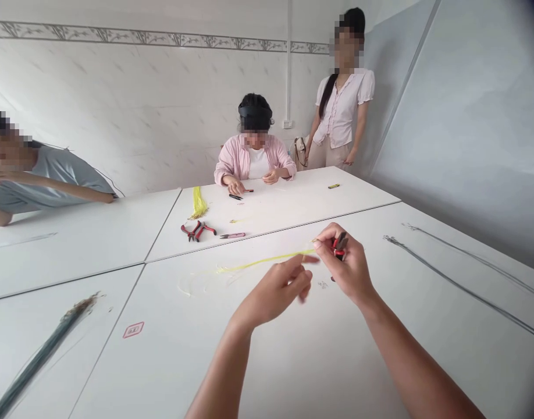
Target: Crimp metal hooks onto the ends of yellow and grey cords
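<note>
My right hand is closed around pliers with dark jaws and red grips, which lie across the palm. Its thumb and forefinger pinch a tiny gold-coloured piece, too small to name. Just left of it, my left hand has its forefinger stretched out and the other fingers loosely bent, slightly blurred, with nothing visible in it. Behind the left hand a bundle of yellow cords runs along the white table toward my right hand; where its right end goes is hidden.
Grey cords lie at right, a dark blue-grey cord bundle at left. Farther back are red-handled pliers, pink thread snips and a yellow cord bundle. One person sits opposite, another at left; a third stands behind.
</note>
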A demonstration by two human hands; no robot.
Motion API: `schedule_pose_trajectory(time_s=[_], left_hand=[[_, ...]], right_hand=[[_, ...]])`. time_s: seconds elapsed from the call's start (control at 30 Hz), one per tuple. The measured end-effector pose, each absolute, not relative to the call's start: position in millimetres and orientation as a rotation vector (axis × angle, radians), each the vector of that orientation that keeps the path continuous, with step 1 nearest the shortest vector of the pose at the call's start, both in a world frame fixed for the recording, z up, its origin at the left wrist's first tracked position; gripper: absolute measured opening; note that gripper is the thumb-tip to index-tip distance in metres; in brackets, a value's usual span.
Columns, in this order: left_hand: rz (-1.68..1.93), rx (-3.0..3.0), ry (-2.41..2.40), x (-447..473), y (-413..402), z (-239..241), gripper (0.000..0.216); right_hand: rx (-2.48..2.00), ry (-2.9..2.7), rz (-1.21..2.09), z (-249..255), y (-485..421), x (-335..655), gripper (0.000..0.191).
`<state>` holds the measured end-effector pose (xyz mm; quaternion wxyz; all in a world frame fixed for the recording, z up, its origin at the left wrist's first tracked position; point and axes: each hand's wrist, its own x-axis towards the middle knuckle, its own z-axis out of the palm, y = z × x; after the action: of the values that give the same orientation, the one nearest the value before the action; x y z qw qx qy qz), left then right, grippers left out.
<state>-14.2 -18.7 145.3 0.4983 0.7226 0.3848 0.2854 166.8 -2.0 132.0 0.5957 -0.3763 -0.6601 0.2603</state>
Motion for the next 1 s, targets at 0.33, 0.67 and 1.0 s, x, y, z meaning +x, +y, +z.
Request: schedule_pose_trajectory(time_s=[0.33, 0.67, 1.0], left_hand=[[1.094, 1.303, 0.566, -80, -17, 159, 0.034], [1.823, 0.789, 0.401, -66, -16, 170, 0.031], [1.01, 2.489, 1.253, -36, -13, 149, 0.035]], right_hand=[[-0.804, -1.228, 0.932, 119, 19, 178, 0.018], [-0.753, -1.379, 1.069, 117, 5, 157, 0.02], [-0.7, -1.498, 0.99, 125, -7, 149, 0.023]])
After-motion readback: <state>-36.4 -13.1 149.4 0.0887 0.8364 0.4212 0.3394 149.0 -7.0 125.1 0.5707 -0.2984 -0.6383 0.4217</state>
